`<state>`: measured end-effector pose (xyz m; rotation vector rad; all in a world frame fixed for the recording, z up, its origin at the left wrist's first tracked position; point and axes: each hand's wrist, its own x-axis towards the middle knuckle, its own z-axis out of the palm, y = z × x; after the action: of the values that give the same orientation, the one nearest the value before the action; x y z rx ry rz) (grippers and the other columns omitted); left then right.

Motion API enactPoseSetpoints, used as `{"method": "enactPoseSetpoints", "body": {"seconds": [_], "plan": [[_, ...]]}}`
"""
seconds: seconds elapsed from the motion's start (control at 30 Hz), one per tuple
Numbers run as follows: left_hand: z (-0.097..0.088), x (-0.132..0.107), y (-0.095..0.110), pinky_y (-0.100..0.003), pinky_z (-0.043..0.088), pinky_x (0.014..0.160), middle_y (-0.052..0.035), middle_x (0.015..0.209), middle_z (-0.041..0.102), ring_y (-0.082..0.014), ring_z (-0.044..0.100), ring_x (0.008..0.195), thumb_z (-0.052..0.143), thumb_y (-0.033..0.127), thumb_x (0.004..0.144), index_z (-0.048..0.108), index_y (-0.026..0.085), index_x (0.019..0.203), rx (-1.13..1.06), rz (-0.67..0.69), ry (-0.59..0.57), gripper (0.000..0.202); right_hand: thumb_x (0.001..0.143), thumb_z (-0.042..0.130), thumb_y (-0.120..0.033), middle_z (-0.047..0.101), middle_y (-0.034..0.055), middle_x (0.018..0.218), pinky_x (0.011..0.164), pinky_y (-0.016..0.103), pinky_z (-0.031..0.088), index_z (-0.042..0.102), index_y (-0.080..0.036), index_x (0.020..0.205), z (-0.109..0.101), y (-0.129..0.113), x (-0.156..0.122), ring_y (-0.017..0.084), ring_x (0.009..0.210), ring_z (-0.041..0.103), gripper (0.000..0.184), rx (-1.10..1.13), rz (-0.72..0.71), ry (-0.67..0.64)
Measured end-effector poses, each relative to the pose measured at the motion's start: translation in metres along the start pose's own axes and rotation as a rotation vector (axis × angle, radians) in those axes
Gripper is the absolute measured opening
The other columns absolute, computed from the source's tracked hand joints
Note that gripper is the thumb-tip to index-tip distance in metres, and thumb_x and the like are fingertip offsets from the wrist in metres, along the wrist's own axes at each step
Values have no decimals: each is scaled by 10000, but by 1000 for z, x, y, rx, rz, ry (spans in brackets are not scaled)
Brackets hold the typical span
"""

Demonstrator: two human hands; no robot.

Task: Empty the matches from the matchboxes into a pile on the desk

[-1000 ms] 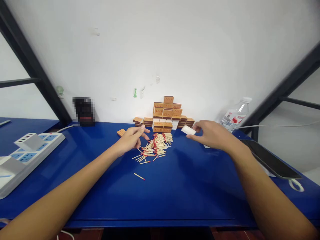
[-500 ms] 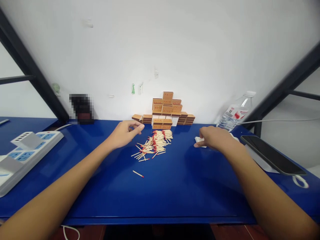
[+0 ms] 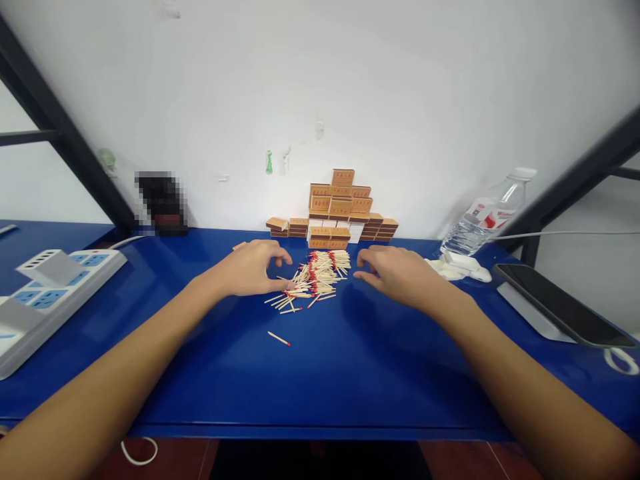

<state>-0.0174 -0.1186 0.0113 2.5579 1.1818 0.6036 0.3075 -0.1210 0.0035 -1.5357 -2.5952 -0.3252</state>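
Match pile (image 3: 314, 280) mid-table (image 3: 350, 380), near back wall; sticks lie mostly L–R, red heads bunched mid-pile. L hand (image 3: 250, 268) fingers loosely curled, touching pile's left edge. R hand (image 3: 395, 275) fingers spread, empty, just right of pile.

Left hand (image 3: 250, 268) palm down on blue metal table (image 3: 350, 373), fingertips at left edge of pile of red-headed wooden matchsticks (image 3: 316, 279). Right hand (image 3: 395, 273) palm down, fingers spread, just beside pile on right, holding nothing. One loose matchstick (image 3: 279, 339) lies nearer. Stack of orange cardboard matchboxes (image 3: 340, 208) stands against wall behind pile.
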Motion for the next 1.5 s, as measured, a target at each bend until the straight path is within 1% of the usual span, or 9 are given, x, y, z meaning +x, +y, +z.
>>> {"method": "enactPoseSetpoints", "body": {"seconds": [0.13,0.27,0.37,0.5,0.67,0.87,1.13,1.37,1.5], "plan": [[15,2,3,-335,409,787,-108,1006,710,-247,628,894,721,580,873,780,182,1036,25,17,24,434,997,621,-407,750,115,1019,603,337,413,663,-223,958,-3,-19,0,262,799,695,193,-56,-26,-60],[23,3,5,-343,453,799,-94,1016,694,-246,635,933,716,586,873,767,180,1001,86,-9,-29,429,1032,567,-386,741,118,1078,628,340,425,666,-184,1047,-8,-26,-2,269,872,706,226,-79,-35,-138],[26,3,5,-330,461,743,-84,978,682,-216,626,853,714,552,882,750,176,978,96,-12,-50,390,1038,561,-384,739,109,1092,639,345,425,664,-176,1070,-10,-28,-2,273,902,707,234,-69,-34,-155],[27,5,5,-310,436,675,-66,888,664,-184,593,760,662,458,923,712,174,874,71,-16,-52,293,1042,557,-395,739,114,1102,648,335,419,661,-179,1067,-8,-27,-2,266,912,702,241,-54,-37,-153],[24,6,1,-311,428,686,-67,865,675,-181,594,755,644,386,920,712,167,852,77,-30,-54,238,1040,563,-395,743,114,1087,645,322,403,659,-183,1046,-7,-24,-2,245,881,693,233,-44,-27,-165],[17,7,-8,-301,431,681,-70,859,717,-180,624,754,647,409,923,730,156,883,44,-110,-105,269,1032,583,-400,749,101,1072,613,320,360,657,-189,1015,-8,-23,-1,242,858,689,225,-43,-7,-166],[6,8,-8,-281,410,669,-42,838,775,-163,649,725,693,407,905,771,181,867,-18,-159,-155,242,1032,582,-402,752,100,1061,607,313,330,657,-186,1003,-8,-21,-1,233,850,678,230,-35,-11,-148],[1,9,-9,-289,417,667,-39,840,790,-169,661,723,710,498,890,805,206,877,-52,-177,-126,307,1038,558,-374,747,91,1037,619,310,320,662,-191,1006,-10,-24,-1,232,856,675,213,-21,-27,-105],[-1,9,-6,-299,455,666,-55,848,794,-170,653,718,752,490,851,823,203,900,-185,-203,-110,300,1040,550,-359,744,84,1032,640,306,328,668,-187,1013,-12,-25,-1,223,864,668,210,4,-29,-86]]}}
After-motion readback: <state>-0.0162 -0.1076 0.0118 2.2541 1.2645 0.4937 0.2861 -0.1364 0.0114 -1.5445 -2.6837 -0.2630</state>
